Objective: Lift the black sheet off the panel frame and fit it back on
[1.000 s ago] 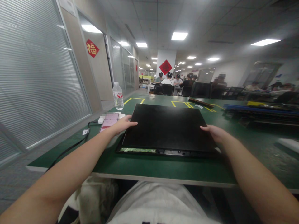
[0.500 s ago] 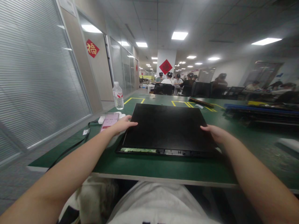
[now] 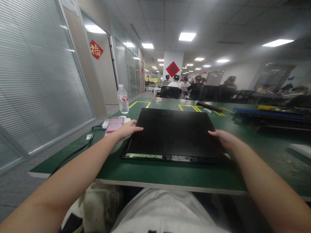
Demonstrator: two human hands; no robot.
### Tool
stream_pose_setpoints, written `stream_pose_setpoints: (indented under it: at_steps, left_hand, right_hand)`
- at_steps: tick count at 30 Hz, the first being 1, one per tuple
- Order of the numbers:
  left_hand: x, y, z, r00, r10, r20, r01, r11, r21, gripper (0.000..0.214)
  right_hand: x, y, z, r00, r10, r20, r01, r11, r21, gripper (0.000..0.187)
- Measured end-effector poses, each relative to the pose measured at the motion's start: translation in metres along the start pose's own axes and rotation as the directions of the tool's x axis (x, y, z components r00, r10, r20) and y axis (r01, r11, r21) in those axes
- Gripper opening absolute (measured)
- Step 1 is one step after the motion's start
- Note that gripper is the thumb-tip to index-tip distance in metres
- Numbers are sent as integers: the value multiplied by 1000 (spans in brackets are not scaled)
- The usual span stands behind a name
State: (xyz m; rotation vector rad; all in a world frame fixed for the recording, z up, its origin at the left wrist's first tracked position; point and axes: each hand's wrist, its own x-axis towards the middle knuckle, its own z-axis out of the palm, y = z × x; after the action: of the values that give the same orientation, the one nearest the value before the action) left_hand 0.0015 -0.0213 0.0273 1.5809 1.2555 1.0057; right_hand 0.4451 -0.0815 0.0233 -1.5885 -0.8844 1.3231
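Note:
A flat black panel (image 3: 173,132), like a screen lying face down, rests on the green table (image 3: 155,173) in front of me. Its near edge shows a strip of circuit board and connectors. My left hand (image 3: 127,129) grips the panel's left edge with the thumb on top. My right hand (image 3: 224,138) grips its right edge the same way. Both sets of fingers curl round the sides and are partly hidden.
A phone (image 3: 113,125) with a lit pink screen lies left of the panel, a black cable (image 3: 73,154) running off the table. A water bottle (image 3: 122,99) stands behind it. Dark stacked panels (image 3: 272,116) lie at the right. Several people sit at far tables.

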Motion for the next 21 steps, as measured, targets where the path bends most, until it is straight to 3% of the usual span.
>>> stream_pose_setpoints:
  at_steps: [21]
  left_hand:
    - [0, -1, 0, 999, -28, 38, 32, 993, -115, 57]
  right_hand:
    - [0, 1, -2, 1000, -2, 21, 3, 1000, -13, 32]
